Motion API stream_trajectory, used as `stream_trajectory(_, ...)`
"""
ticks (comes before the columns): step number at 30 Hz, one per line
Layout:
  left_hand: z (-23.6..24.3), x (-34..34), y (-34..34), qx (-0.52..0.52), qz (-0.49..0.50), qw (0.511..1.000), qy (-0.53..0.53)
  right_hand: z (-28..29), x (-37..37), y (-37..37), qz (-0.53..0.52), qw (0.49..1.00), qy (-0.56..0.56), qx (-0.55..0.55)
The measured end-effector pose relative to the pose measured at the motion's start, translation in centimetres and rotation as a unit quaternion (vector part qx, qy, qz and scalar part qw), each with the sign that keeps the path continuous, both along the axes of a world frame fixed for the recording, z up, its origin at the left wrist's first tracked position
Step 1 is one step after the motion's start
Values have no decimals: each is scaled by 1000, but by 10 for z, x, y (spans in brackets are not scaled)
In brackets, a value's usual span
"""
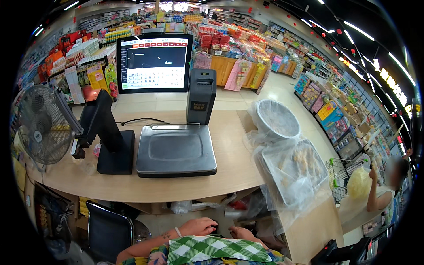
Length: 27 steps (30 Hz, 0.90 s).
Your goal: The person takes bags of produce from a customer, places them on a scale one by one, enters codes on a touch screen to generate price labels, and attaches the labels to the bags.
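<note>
Both hands are low in front of my green-and-white checked apron (216, 251), below the counter's near edge. My left hand (199, 226), with a pale band at its wrist, has its fingers loosely stretched toward the right. Something small and dark (215, 228) shows by its fingertips, too little of it to name. A short gap away, my right hand (245, 234) points left, its fingers bent and partly hidden; whether it holds anything does not show. Ahead on the wooden counter (232, 154) stands a flat metal-topped weighing scale (176, 150), its platform bare, with a lit screen (153, 64) behind it.
A black stand (115, 150) and a mesh fan (42, 128) are at left. Plastic film covers a round tub (276, 118) and a tray (296, 170) at right. A black chair (109, 227) sits lower left. Beyond the counter, a person (380, 194) stands near a cart (344, 174).
</note>
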<state>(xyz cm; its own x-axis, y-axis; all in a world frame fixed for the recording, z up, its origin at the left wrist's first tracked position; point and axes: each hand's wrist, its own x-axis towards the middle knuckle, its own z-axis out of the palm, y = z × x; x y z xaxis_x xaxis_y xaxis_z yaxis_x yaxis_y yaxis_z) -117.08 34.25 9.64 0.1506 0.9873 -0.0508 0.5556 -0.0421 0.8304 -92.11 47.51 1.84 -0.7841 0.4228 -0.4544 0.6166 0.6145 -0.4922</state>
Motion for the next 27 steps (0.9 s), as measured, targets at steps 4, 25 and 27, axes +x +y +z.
stream_trajectory(4,-17,0,-22,-16,-10,1000,-16,4,3,-23,0,1000,1,-3)
stream_trajectory(25,-38,9,-72,-33,-67,995,61,30,-30,-60,62,997,-9,50)
stream_trajectory(27,-42,20,-73,-18,-87,994,57,33,-32,-67,60,997,7,56)
